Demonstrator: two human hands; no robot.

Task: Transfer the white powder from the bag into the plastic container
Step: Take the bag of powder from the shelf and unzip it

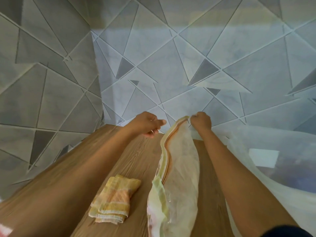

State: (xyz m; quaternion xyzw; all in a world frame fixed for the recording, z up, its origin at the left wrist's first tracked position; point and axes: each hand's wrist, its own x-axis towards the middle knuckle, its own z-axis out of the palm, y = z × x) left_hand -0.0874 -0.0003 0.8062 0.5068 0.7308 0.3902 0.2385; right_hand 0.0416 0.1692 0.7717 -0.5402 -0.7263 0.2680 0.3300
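Wooden table (133, 159): translucent zip bag (181, 168), far corner in the curled right hand (201, 121); left hand (147, 124) half-curled alongside, hold unclear.

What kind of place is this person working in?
Probably a home kitchen or utility corner. Patterned wall tiles rise behind a wood-grain table, a folded checked cloth lies on it, and the right hand pinches the top of a long bag.
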